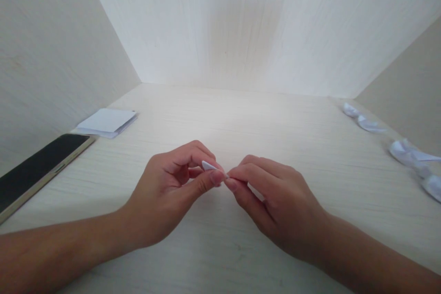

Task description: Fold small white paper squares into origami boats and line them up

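Between my two hands is a small piece of folded white paper [208,166], mostly hidden by the fingers. My left hand [175,188] pinches it between thumb and forefinger, with one pointed end showing above the thumb. From the other side, my right hand [280,202] closes thumb and forefinger at the paper's far end, the tips almost touching those of the left. Both hands are over the middle of the pale wooden surface [227,119].
A stack of white paper sheets [106,121] lies at the left, behind a phone [41,165] with a dark screen. Along the right side are several crumpled or folded white paper pieces [406,152]. Pale panels [241,23] enclose the back and both sides.
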Demonstrator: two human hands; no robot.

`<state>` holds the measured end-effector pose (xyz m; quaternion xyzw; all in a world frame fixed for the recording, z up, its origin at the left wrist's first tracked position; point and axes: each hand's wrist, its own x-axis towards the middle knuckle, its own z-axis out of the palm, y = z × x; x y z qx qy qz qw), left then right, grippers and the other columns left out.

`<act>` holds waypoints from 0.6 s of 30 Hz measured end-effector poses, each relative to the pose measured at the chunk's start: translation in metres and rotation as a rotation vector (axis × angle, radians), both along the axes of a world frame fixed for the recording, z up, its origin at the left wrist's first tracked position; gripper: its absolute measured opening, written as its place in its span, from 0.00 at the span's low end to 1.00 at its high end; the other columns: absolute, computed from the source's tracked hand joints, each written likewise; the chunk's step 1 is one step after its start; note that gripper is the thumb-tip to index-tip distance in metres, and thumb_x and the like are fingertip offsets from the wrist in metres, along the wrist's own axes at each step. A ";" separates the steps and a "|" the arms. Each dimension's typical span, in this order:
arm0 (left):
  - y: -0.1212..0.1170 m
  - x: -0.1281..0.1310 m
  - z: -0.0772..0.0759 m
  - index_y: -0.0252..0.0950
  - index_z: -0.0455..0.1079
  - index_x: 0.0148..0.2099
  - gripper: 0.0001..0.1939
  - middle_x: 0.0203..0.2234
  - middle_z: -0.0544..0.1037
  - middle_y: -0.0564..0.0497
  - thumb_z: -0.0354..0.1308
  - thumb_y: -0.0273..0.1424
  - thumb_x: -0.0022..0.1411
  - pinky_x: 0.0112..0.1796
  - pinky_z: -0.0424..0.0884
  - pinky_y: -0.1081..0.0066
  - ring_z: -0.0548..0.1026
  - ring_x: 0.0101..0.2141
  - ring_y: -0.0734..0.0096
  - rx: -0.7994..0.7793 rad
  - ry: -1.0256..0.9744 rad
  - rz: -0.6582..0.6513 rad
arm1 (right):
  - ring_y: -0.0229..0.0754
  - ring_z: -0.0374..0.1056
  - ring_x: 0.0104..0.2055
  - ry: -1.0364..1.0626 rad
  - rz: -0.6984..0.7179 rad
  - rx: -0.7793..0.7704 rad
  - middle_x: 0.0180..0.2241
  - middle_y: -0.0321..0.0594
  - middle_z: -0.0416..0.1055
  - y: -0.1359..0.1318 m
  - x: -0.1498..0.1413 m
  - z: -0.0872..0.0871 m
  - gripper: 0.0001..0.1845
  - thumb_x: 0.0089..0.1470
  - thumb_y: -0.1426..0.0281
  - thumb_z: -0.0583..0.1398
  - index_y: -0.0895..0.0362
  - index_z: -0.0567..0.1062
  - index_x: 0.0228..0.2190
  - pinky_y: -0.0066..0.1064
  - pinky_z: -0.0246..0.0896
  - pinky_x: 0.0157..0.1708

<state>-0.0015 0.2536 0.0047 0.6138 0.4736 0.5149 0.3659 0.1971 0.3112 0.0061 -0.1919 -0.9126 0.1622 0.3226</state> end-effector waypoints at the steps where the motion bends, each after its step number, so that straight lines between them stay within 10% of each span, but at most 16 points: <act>1: 0.000 0.001 0.000 0.38 0.78 0.33 0.07 0.30 0.77 0.53 0.65 0.30 0.66 0.32 0.74 0.76 0.76 0.31 0.75 -0.032 -0.033 -0.011 | 0.35 0.65 0.26 0.001 0.003 -0.024 0.27 0.38 0.74 0.000 0.000 0.000 0.13 0.68 0.72 0.57 0.63 0.78 0.33 0.29 0.57 0.28; 18: 0.007 -0.003 -0.005 0.38 0.81 0.31 0.09 0.29 0.77 0.51 0.68 0.33 0.64 0.33 0.78 0.75 0.76 0.31 0.73 -0.178 -0.192 -0.076 | 0.31 0.58 0.21 -0.040 0.046 -0.382 0.20 0.29 0.64 0.004 -0.002 0.006 0.15 0.65 0.74 0.57 0.57 0.71 0.25 0.26 0.51 0.24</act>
